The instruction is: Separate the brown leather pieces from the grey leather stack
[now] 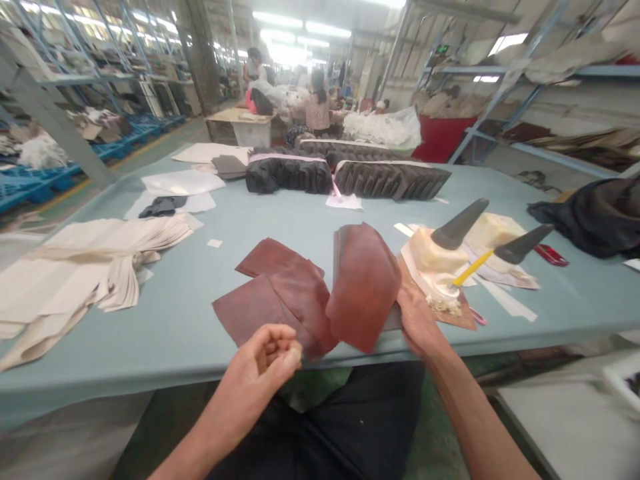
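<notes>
A stack of reddish-brown leather pieces (366,287) with grey undersides lies in front of me on the table. My right hand (419,319) grips its right edge, where a grey layer shows; some of the fingertips are hidden. Left of it, more brown leather pieces (280,297) lie overlapped and fanned out. My left hand (274,360) hovers at the near edge of these, fingers curled in toward the thumb, with nothing visible in them. Just beyond my right hand, a white pot of glue (444,291) with a yellow-handled brush (473,268) stands on a stained brown board.
Two pale blocks (430,250) bearing dark grey cones stand at right, near a red cutter (551,255). Beige fabric pieces (90,260) spread over the left of the green-covered table (185,333). Bundled dark pieces (390,179) line the back. People work farther off.
</notes>
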The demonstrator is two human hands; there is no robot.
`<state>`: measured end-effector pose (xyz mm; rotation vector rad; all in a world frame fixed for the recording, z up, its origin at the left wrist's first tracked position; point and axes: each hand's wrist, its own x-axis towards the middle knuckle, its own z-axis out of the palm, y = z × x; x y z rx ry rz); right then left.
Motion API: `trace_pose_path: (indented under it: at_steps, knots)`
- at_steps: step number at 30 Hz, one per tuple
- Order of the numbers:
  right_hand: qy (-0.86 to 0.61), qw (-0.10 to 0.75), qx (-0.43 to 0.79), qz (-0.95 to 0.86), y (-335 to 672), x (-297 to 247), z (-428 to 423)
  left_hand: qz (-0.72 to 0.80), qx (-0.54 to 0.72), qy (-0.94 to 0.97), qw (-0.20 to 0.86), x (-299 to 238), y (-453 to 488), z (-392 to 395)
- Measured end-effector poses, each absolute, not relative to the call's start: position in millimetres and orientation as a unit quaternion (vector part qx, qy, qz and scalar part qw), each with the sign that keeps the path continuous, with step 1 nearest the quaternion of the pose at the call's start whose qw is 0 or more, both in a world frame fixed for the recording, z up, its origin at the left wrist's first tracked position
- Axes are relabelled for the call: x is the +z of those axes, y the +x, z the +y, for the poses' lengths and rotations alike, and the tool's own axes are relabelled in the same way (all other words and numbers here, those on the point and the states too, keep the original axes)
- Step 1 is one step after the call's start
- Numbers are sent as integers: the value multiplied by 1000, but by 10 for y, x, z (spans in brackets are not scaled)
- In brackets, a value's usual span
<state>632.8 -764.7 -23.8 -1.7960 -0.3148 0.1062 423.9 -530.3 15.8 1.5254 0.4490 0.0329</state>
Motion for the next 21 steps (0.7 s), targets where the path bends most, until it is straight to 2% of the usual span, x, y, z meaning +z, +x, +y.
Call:
trace_pose_path:
  at_steps: [5, 10, 15, 21]
  knots:
    - [-758, 638, 75, -115, 6060, -207, -7554, 195, -20, 656, 729, 259, 4586, -5386]
    - [-786, 604, 49, -127, 5916, -155, -7446, 201, -100, 578, 784, 161, 4595, -5418]
    - [-792, 598, 27, -118, 5726, -160, -7258, 262, -77, 535, 799, -119, 4548, -5461]
    - [-805, 585, 8, -102, 5554, -239, -6989, 317, -32, 560, 765, -294, 4477, -5364]
